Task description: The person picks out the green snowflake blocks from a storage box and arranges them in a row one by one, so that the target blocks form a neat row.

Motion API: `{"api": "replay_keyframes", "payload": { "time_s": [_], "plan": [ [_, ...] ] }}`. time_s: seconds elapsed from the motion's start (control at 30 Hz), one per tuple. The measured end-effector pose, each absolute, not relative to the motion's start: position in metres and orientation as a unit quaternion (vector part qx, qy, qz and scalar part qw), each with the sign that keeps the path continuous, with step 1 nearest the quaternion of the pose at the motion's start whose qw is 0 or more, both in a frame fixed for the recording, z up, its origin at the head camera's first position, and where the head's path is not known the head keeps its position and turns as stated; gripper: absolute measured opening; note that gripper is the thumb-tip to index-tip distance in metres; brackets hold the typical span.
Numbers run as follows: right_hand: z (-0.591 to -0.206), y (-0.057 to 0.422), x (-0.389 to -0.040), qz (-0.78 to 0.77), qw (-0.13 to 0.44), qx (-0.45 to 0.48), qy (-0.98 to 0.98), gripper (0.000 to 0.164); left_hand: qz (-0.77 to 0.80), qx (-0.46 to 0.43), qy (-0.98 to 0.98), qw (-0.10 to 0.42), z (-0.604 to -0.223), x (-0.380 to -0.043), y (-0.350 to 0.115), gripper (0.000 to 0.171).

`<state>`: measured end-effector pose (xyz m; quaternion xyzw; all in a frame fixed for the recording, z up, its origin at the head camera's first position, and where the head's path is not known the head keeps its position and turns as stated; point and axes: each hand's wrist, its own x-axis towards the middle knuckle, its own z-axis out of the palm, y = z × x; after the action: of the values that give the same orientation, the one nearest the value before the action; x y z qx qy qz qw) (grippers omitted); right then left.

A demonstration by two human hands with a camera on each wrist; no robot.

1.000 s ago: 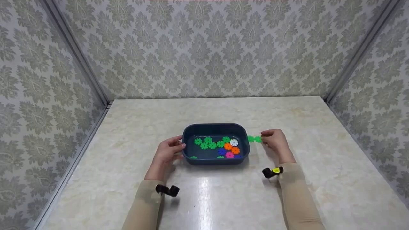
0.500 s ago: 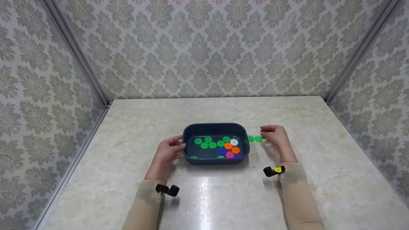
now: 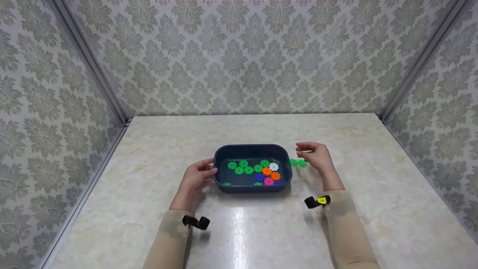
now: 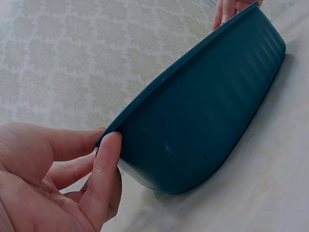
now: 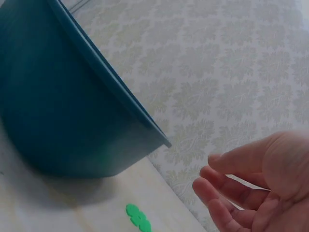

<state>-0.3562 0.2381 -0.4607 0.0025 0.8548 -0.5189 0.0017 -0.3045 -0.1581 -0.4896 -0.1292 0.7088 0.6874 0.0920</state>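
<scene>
A dark teal plastic tub sits on the table with several notched snowflake-shaped building discs inside, mostly green, plus white, orange, purple and pink. At its left end my left hand grips the rim; in the left wrist view the fingers pinch its corner. Beyond the right end, my right hand hovers with loosely bent fingers and nothing in them. Below those fingers, two linked green discs lie on the table next to the tub, also visible in the right wrist view.
The marbled tabletop ends at a patterned wall at the back. Patterned panels also stand on both sides. Each sleeve carries a black wrist camera.
My right hand has let go of the two linked green discs, lifted, and shifted left toward the tub. The discs stay on the table. My left hand has not moved.
</scene>
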Motion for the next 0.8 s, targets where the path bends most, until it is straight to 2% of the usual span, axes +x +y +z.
{"api": "replay_keyframes", "payload": {
  "time_s": [0.4,0.8],
  "plan": [
    [-0.455,0.202,-0.348,-0.537,0.0,-0.058,0.842,0.035,0.694,-0.134,0.702,0.09,-0.49,-0.304,-0.158,0.049],
    [-0.456,0.15,-0.345,-0.544,0.054,-0.154,0.823,0.034,0.703,-0.14,0.691,0.089,-0.491,-0.303,-0.157,0.048]
  ]
}}
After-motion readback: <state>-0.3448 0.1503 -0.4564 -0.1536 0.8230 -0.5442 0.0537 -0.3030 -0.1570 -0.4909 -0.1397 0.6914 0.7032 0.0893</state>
